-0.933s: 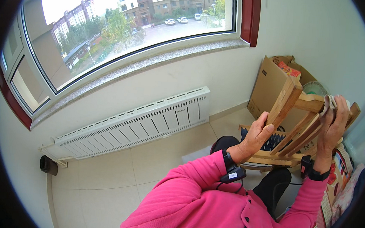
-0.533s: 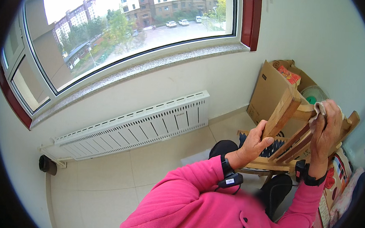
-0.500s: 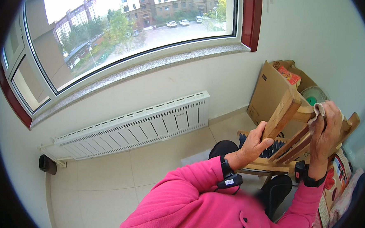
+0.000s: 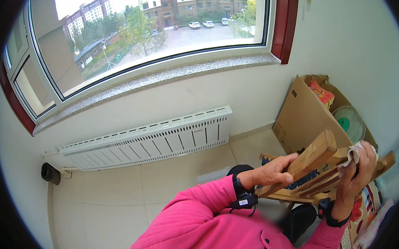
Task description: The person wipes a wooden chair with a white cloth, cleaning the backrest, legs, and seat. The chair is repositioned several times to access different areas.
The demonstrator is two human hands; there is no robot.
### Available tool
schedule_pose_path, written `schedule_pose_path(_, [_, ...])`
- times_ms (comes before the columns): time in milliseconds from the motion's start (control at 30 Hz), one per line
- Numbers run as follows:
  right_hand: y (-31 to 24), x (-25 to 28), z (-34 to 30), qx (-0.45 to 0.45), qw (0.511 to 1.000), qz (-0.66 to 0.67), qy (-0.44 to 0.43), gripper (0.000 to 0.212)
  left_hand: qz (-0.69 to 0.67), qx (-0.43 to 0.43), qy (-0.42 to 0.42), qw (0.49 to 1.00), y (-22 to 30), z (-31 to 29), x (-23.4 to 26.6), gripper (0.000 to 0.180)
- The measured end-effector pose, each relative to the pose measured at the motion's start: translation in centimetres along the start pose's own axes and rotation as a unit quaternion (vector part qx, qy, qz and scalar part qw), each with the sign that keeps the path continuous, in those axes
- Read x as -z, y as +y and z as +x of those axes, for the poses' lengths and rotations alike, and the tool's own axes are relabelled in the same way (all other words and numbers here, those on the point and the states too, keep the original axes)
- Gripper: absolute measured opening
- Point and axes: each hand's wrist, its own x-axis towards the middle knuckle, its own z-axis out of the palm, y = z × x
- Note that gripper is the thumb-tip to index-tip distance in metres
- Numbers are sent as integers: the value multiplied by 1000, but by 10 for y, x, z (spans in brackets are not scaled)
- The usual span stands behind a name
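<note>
At right, before a cardboard box (image 4: 305,113), the left grip (image 4: 274,170) clasps a squared, grainy bar (image 4: 316,153) of the slatted wooden frame (image 4: 319,181); the right grip (image 4: 358,172) holds crumpled pale cloth (image 4: 352,155) at its rail (image 4: 340,155).

Floor (image 4: 110,187), far right corner: cardboard box (image 4: 301,112), with red packet (image 4: 320,93) and green-centred fan (image 4: 353,126) inside. Far left corner: dark cylinder (image 4: 50,173). Between: white radiator (image 4: 153,138), below window (image 4: 168,32) and speckled sill (image 4: 166,79).

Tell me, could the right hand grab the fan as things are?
Probably not without letting go: the right hand holds a cloth at the wooden frame, and the fan sits beyond that frame in the cardboard box.
</note>
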Motion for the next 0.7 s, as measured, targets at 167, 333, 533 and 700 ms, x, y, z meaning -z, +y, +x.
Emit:
schedule_pose_path(167, [0,1,-8,-21,1000,-3,-2,20,-61,57,-112,990,6,4,6,104])
schedule_pose_path(333, [3,-2,-16,-24,1000,-9,11,23,-81,58,-165,981,10,8,13,102])
schedule_pose_path(533, [11,-4,-23,-35,999,-18,11,28,-103,35,-187,976,9,14,16,93])
schedule_pose_path(700, [13,1,-29,-46,999,-19,-15,26,-106,43,-188,975,8,12,16,81])
